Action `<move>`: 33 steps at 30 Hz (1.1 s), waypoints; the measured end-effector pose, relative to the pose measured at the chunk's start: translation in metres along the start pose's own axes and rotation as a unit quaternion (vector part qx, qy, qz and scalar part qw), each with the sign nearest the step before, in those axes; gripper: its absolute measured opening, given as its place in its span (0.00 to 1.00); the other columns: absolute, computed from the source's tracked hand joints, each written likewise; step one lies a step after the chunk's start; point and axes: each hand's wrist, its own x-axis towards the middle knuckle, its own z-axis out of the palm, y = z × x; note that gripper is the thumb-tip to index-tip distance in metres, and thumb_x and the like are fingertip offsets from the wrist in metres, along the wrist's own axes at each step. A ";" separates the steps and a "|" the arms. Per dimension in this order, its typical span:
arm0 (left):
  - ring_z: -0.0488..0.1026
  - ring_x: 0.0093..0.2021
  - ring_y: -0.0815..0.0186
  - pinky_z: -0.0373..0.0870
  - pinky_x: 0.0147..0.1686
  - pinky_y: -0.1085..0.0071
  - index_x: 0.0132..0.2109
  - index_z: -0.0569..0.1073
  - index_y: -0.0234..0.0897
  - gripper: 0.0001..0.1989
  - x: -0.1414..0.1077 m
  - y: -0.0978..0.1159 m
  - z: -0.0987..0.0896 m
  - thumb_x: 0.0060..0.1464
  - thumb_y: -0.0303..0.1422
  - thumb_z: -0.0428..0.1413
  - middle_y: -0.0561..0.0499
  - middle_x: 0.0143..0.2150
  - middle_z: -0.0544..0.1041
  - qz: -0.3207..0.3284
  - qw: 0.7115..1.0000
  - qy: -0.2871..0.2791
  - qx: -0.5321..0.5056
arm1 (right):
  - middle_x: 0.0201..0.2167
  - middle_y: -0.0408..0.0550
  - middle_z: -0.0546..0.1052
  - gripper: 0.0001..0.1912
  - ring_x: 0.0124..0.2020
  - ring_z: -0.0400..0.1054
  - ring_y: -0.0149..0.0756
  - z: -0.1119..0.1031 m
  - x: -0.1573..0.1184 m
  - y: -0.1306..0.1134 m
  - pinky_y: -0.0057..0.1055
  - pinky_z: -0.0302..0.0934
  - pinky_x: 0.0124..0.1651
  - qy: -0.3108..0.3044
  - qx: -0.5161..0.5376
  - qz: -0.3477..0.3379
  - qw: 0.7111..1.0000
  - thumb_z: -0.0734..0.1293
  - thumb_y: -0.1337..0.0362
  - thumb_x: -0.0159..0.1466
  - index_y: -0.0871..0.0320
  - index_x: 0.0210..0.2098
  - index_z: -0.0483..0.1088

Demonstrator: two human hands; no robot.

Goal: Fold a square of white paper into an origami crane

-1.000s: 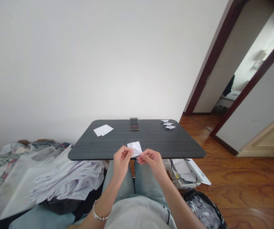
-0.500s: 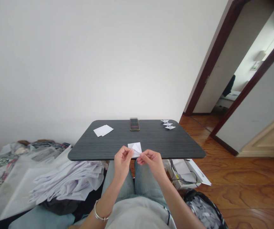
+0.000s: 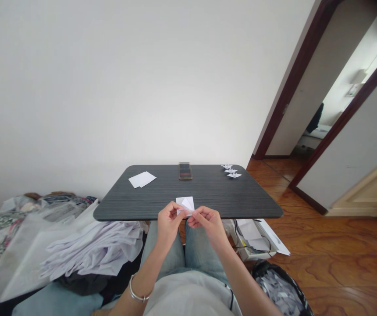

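A small white paper (image 3: 186, 202) with folded flaps is at the near edge of the dark table (image 3: 155, 199). My left hand (image 3: 169, 219) pinches its lower left part between thumb and fingers. At its lower right corner, my right hand (image 3: 207, 219) grips the paper with thumb and forefinger, the other fingers curled. Both hands are close together, and the fingertips cover the paper's lower edge. Several folded white paper cranes (image 3: 233, 175) stand at the back right of the table. Flat white paper sheets (image 3: 141, 179) lie at the back left.
A phone (image 3: 185, 171) rests at the table's back middle, near the white wall. Piled clothes (image 3: 93, 250) are at the left. Right of my legs are a box with cables and papers (image 3: 253, 239) and a black bag of paper scraps (image 3: 282, 289).
My left thumb has shifted slightly right and down along the paper's lower edge, closer to my right fingertips. Both hands still hold the paper.
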 end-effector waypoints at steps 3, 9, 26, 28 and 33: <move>0.68 0.24 0.70 0.65 0.27 0.75 0.24 0.67 0.35 0.09 0.001 0.001 -0.001 0.43 0.32 0.59 0.55 0.22 0.71 -0.011 1.000 -0.005 -0.002 | 0.19 0.45 0.76 0.14 0.19 0.69 0.28 -0.001 0.002 -0.001 0.23 0.65 0.24 -0.007 0.010 0.011 1.000 0.67 0.55 0.55 0.61 0.22 0.70; 0.68 0.23 0.70 0.66 0.25 0.74 0.23 0.66 0.35 0.10 0.002 0.002 0.000 0.42 0.33 0.60 0.55 0.22 0.71 -0.027 0.999 -0.022 -0.031 | 0.19 0.43 0.75 0.12 0.19 0.69 0.27 -0.005 0.006 -0.004 0.21 0.65 0.24 -0.026 0.026 0.033 0.999 0.69 0.57 0.53 0.60 0.23 0.69; 0.70 0.23 0.69 0.67 0.26 0.73 0.24 0.67 0.35 0.09 0.001 0.007 -0.002 0.41 0.31 0.60 0.54 0.22 0.74 -0.052 0.996 -0.062 -0.049 | 0.21 0.43 0.76 0.12 0.19 0.69 0.26 -0.011 0.008 -0.009 0.19 0.63 0.22 -0.083 0.070 0.094 0.990 0.71 0.58 0.50 0.60 0.23 0.67; 0.69 0.23 0.70 0.67 0.26 0.73 0.24 0.67 0.35 0.08 0.001 0.007 -0.002 0.41 0.31 0.60 0.54 0.22 0.74 -0.048 0.996 -0.057 -0.046 | 0.21 0.42 0.75 0.12 0.19 0.69 0.25 -0.011 0.008 -0.010 0.19 0.63 0.22 -0.085 0.060 0.088 0.991 0.71 0.58 0.51 0.60 0.23 0.68; 0.68 0.22 0.71 0.66 0.25 0.74 0.23 0.67 0.35 0.09 0.001 0.008 -0.002 0.40 0.31 0.61 0.55 0.21 0.72 -0.049 0.996 -0.052 -0.045 | 0.20 0.42 0.75 0.12 0.18 0.68 0.25 -0.011 0.007 -0.012 0.19 0.62 0.21 -0.079 0.054 0.075 0.993 0.70 0.58 0.51 0.60 0.24 0.68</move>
